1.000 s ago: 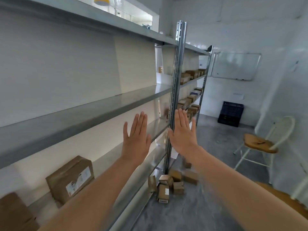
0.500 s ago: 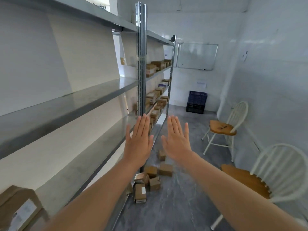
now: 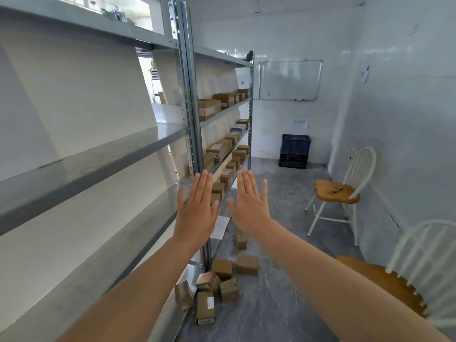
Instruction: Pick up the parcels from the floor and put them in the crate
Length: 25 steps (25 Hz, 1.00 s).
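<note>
A loose cluster of small brown cardboard parcels (image 3: 223, 282) lies on the grey marbled floor (image 3: 271, 304), at the foot of the upright metal post (image 3: 188, 99) of the grey steel shelving unit (image 3: 98, 154). One parcel lies a little apart, farther along the floor. Well beyond them, against the far white wall, stands the dark blue plastic crate (image 3: 294, 151), apparently stacked on a second, darker one.

Both arms reach forward at chest height. The left hand (image 3: 197, 209) and the right hand (image 3: 249, 206) are spread flat with fingers straight and together, backs toward the camera, holding nothing and touching nothing; they are side by side and slightly apart.

More brown boxes (image 3: 222, 149) fill the farther shelves. A whiteboard (image 3: 291, 80) hangs on the far wall. Two white spindle-back chairs with wooden seats stand along the right wall, one farther off (image 3: 340, 193) and one close by (image 3: 407, 275).
</note>
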Available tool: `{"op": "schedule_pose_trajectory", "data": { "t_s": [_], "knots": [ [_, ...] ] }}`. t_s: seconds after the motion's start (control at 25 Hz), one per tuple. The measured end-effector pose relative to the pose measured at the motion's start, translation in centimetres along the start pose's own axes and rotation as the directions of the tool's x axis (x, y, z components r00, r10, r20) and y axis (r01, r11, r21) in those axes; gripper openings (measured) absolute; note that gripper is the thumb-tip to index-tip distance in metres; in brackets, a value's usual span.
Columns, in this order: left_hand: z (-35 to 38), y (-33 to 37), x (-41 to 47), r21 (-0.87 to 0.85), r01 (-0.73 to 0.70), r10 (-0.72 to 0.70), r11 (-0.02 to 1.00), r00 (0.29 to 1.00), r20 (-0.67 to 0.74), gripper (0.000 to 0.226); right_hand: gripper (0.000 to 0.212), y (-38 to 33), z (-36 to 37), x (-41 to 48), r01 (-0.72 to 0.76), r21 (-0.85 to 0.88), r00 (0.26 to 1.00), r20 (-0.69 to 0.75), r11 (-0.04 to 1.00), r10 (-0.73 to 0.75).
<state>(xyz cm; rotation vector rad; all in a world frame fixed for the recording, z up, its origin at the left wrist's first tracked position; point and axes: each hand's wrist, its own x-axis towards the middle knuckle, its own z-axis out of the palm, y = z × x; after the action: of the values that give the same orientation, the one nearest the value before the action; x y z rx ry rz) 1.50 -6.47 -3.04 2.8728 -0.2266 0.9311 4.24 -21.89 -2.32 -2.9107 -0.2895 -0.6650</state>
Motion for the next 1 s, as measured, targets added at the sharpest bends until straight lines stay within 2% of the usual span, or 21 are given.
{"op": "schedule_pose_trajectory", "data": {
  "t_s": [0.2, 0.4, 0.52, 0.72, 1.0],
  "knots": [
    [3.5, 3.3, 1.4, -0.057, -0.021, 0.026, 0.998, 0.995, 0.091, 0.064, 0.073, 3.1, 2.3, 0.9, -0.006, -0.001, 0.999, 0.04, 1.0, 0.006],
    [7.3, 3.5, 3.4, -0.104, -0.019, 0.032, 0.994, 0.992, 0.125, 0.063, 0.071, 5.5, 4.4, 2.9, -0.033, -0.02, 0.994, 0.1, 0.999, 0.034],
    [10.2, 2.2, 5.2, -0.103, -0.036, 0.05, 0.994, 0.99, 0.133, 0.064, 0.072, 6.2, 6.4, 4.9, -0.07, -0.042, 0.987, 0.143, 0.997, 0.075],
    [15.3, -0.5, 7.3, -0.162, 0.044, -0.012, 0.986, 0.981, 0.194, 0.064, 0.074, 6.2, 9.6, 9.0, -0.126, -0.027, 0.972, 0.194, 0.992, 0.129],
    [21.8, -5.7, 10.4, -0.219, 0.05, 0.013, 0.974, 0.961, 0.278, 0.063, 0.073, 5.3, 14.9, 14.5, -0.186, -0.068, 0.946, 0.256, 0.98, 0.198]
  ]
}}
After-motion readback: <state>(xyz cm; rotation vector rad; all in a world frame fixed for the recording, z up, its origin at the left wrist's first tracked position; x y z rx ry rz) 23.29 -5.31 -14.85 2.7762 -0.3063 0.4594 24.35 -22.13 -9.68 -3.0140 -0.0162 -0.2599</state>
